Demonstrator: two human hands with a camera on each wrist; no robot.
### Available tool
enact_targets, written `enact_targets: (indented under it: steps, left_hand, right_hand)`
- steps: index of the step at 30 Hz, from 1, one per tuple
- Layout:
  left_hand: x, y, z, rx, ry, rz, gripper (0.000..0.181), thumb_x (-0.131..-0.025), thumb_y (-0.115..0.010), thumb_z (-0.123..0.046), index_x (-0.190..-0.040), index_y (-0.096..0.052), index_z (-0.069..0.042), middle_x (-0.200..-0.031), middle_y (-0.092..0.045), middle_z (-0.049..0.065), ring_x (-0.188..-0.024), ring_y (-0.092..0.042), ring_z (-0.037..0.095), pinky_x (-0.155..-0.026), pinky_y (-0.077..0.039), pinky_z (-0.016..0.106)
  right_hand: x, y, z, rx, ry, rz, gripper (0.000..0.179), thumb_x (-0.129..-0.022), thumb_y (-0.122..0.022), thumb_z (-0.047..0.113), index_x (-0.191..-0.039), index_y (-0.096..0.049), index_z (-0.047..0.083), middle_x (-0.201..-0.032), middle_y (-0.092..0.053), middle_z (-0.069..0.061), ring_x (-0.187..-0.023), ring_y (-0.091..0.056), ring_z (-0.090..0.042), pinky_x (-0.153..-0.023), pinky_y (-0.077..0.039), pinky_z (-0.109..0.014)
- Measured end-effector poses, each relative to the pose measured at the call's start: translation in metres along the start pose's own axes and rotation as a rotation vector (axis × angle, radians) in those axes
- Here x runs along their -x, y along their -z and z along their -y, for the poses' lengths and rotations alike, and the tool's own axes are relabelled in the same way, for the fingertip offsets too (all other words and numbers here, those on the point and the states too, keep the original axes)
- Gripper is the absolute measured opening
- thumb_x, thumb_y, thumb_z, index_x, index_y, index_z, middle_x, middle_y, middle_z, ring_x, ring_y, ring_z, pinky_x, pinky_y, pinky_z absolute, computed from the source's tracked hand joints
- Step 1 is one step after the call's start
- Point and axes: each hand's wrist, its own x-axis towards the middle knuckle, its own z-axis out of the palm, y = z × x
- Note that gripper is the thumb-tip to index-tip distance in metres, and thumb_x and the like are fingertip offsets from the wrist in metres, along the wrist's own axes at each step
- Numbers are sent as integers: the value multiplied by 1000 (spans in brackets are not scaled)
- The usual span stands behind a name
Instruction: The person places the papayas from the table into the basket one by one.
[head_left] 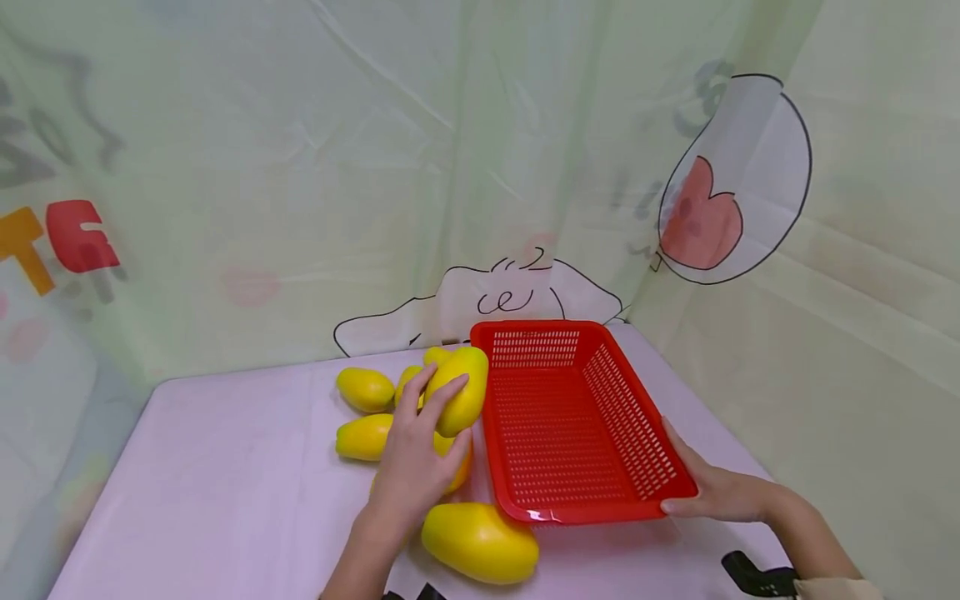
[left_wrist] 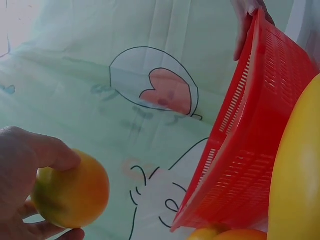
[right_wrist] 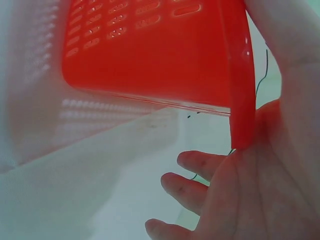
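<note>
My left hand [head_left: 414,458] grips a yellow mango [head_left: 463,390] between thumb and fingers, held up beside the left rim of a red plastic basket [head_left: 551,433]. Orange and green tints show on that mango's end in the left wrist view. With its thumb on the front rim, my right hand [head_left: 718,490] holds the basket's near right corner. In the right wrist view the rim [right_wrist: 242,90] lies against the palm, other fingers stretched out below it. Several more mangoes [head_left: 364,389] lie under and around my left hand, some partly hidden by it.
A larger yellow fruit [head_left: 480,543] lies at the basket's near left corner. The white table [head_left: 225,475] runs back to a pale curtain [head_left: 300,167] with printed drawings, which also hangs along the right side. A black strap [head_left: 757,577] sits at my right wrist.
</note>
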Motion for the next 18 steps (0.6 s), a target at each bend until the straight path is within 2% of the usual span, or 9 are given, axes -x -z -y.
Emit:
enact_targets:
  steps: [5, 9, 11, 12, 16, 18]
  left_hand:
    - [1, -7, 2, -2, -41, 11, 61, -83, -70, -19, -135, -47, -41, -151, -29, -2, -135, -38, 23, -102, -45, 44]
    - [1, -12, 3, 0, -60, 34, 61, -83, -69, -19, -135, -46, -41, -150, -30, -1, -134, -39, 23, -99, -48, 42]
    - [1, -15, 3, -7, -65, 45, 61, -83, -69, -19, -135, -45, -41, -150, -30, -1, -133, -40, 22, -98, -49, 42]
    - [1, -16, 3, -12, -67, 49, 61, -83, -69, -19, -136, -45, -41, -150, -30, -1, -132, -40, 22, -97, -50, 43]
    - [3, -21, 2, -24, -71, 63, 62, -83, -69, -21, -136, -45, -42, -150, -30, -3, -130, -42, 21, -93, -50, 47]
    - [3, -23, 2, -19, -76, 74, 62, -83, -69, -21, -136, -44, -42, -151, -29, -3, -131, -40, 21, -95, -49, 47]
  right_hand:
    - [0, 0, -3, -5, 1, 8, 109, -87, -62, 26, -145, 29, 10, -152, 16, -31, -134, -9, -54, -95, -41, -58]
    - [0, 1, -5, -8, 4, 10, 109, -87, -62, 26, -145, 29, 13, -152, 16, -31, -133, -11, -54, -92, -47, -38]
    - [-1, 2, -5, -11, 6, 10, 110, -87, -62, 26, -145, 30, 14, -152, 16, -31, -133, -12, -54, -89, -48, -34]
    - [-1, 2, -5, -15, 6, 10, 110, -86, -63, 26, -145, 30, 15, -152, 16, -31, -132, -12, -54, -89, -49, -35]
    - [-3, 2, -4, -45, -3, 27, 113, -85, -64, 29, -144, 32, 16, -151, 18, -31, -131, -12, -55, -92, -48, -56]
    - [-3, 2, -4, -57, -5, 34, 114, -84, -64, 29, -144, 32, 17, -151, 18, -31, -131, -11, -56, -93, -45, -60]
